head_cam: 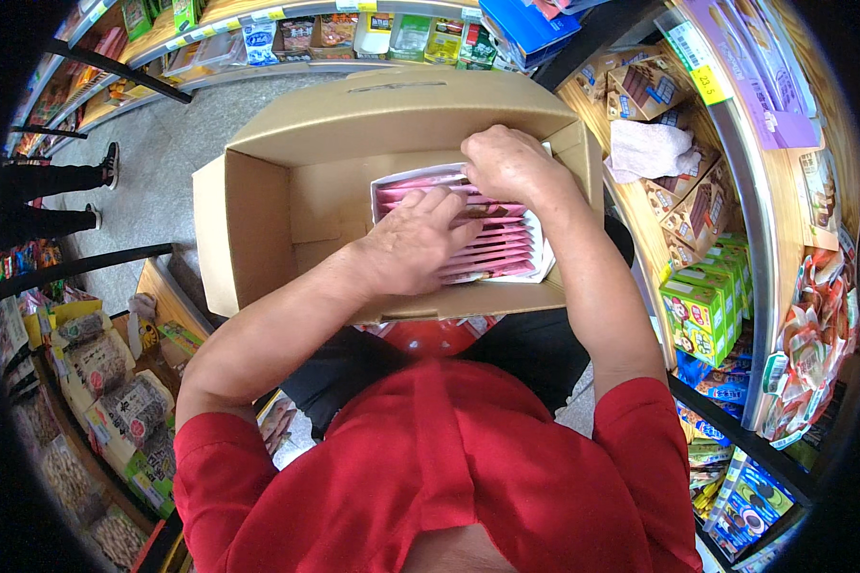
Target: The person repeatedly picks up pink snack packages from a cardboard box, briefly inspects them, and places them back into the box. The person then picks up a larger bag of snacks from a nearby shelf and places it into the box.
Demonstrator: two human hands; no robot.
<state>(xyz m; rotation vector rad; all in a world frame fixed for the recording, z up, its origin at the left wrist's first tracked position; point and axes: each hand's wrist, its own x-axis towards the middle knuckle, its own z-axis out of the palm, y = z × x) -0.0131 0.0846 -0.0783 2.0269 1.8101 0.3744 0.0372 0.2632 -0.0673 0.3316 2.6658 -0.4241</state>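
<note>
A large open cardboard carton rests before me above my lap. Inside, at its right end, stands a white display box filled with a row of flat pink packets. My left hand lies over the packets on the left with its fingers bent down among them; whether it grips any is hidden. My right hand, fingers curled, is at the white box's far right edge; its fingertips are out of sight, so what it holds cannot be told.
Shelves of packaged snacks curve around me. On the right shelf are brown boxes, green boxes and a pale cloth. Another person's legs stand in the aisle at left. Bagged goods fill the lower left shelf.
</note>
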